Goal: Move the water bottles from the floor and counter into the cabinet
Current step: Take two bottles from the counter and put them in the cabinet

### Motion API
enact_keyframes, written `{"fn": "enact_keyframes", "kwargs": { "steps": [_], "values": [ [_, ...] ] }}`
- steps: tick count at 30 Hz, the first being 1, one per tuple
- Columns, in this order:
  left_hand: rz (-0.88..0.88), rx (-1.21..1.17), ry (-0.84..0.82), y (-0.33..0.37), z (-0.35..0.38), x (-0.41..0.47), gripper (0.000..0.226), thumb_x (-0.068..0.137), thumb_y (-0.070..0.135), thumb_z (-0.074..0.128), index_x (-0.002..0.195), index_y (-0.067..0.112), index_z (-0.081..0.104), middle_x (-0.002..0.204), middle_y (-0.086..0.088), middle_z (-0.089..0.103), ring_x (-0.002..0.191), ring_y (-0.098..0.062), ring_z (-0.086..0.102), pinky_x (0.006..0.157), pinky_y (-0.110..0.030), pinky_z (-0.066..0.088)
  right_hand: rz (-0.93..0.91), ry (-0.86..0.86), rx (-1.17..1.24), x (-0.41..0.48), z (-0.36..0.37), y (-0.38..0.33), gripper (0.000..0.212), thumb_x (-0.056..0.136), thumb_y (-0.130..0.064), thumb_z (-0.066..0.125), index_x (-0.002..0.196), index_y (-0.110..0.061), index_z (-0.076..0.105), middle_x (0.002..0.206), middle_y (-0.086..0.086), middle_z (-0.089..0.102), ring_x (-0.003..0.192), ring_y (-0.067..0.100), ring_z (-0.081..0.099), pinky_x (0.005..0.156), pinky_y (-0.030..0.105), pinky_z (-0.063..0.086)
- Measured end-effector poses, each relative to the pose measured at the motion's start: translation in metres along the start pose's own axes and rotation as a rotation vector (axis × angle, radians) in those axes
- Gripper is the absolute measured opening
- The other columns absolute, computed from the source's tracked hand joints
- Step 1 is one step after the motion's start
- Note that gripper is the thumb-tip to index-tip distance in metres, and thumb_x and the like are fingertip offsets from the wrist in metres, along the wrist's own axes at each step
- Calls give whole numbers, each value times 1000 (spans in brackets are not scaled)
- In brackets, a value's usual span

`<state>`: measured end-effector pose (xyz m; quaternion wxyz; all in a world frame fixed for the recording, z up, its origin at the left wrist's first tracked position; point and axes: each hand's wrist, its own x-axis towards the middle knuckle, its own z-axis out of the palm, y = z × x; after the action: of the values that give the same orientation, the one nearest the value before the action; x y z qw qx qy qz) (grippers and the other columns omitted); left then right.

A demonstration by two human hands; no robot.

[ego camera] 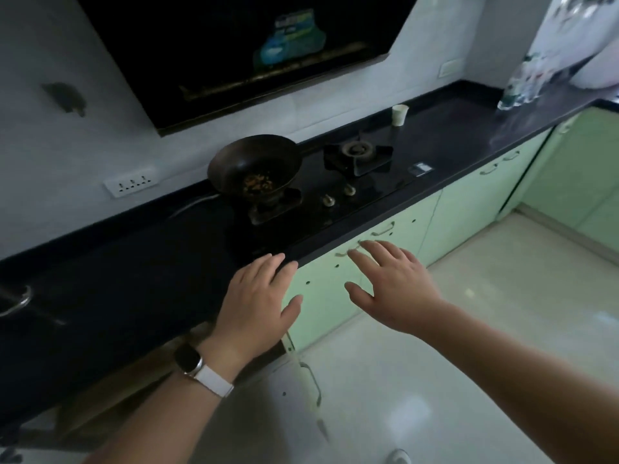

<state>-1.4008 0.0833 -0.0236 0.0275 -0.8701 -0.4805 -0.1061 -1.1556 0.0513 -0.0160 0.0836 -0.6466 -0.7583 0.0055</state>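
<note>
- Dim kitchen light is falling across a long dark desk (pixel 140 279) that is running from the near left to the far right, with pale green cabinet doors (pixel 469 209) below it and a glossy tiled floor (pixel 502 329) to your right.
- Overhead, a black range hood (pixel 234 45) is slanting above the hob.
- On the left burner a dark wok (pixel 254 165) is sitting with some browned bits inside; the right burner (pixel 357 155) is standing bare.
- Your left hand (pixel 258 303), with a white-strapped watch (pixel 197 366) on its wrist, is spreading wide and empty over the desk's front edge.
- Your right hand (pixel 392 283) is also spreading wide and empty, hovering in front of a cabinet door handle (pixel 348 251).
- At the far right end of the desk, a clear water bottle (pixel 522 82) is showing, blurred, well apart from both hands.
- Between bottle and hob, a small paper cup (pixel 399 114) is standing upright.
</note>
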Motion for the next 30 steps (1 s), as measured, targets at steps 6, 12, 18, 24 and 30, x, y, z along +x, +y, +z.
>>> {"fn": "enact_keyframes", "kwargs": {
  "steps": [6, 12, 18, 24, 30],
  "values": [
    [133, -3, 28, 92, 22, 99, 53, 93, 47, 45, 134, 16, 55, 138, -10, 56, 132, -30, 48, 102, -48, 42, 121, 48, -6, -19, -15, 117, 58, 91, -57, 36, 134, -21, 52, 135, 6, 55, 127, 30, 49, 103, 45, 40],
    [246, -51, 23, 172, 40, 168, 53, 91, 48, 45, 132, 16, 59, 136, -11, 58, 129, -31, 51, 100, -49, 44, 279, 61, -18, -48, -35, 207, 61, 92, -59, 34, 139, -24, 47, 140, 4, 51, 132, 27, 43, 105, 42, 37],
    [383, -75, 37, 226, 49, 220, 55, 90, 49, 43, 130, 16, 60, 133, -11, 60, 127, -32, 52, 98, -49, 44, 449, 88, -40, -79, -56, 266, 64, 91, -62, 29, 143, -26, 41, 145, 3, 45, 135, 25, 37, 109, 41, 31],
    [529, -124, 63, 269, 65, 270, 52, 87, 48, 46, 125, 16, 62, 129, -11, 60, 122, -32, 54, 95, -49, 46, 588, 115, -47, -98, -60, 302, 66, 89, -61, 30, 138, -22, 50, 138, 6, 53, 130, 28, 45, 105, 42, 36],
    [647, -173, 36, 298, 101, 340, 53, 87, 48, 45, 126, 16, 62, 129, -10, 60, 120, -32, 55, 94, -49, 46, 705, 62, -64, -84, -50, 352, 67, 89, -62, 28, 141, -23, 47, 142, 6, 49, 133, 29, 41, 107, 41, 33]
  ]
}}
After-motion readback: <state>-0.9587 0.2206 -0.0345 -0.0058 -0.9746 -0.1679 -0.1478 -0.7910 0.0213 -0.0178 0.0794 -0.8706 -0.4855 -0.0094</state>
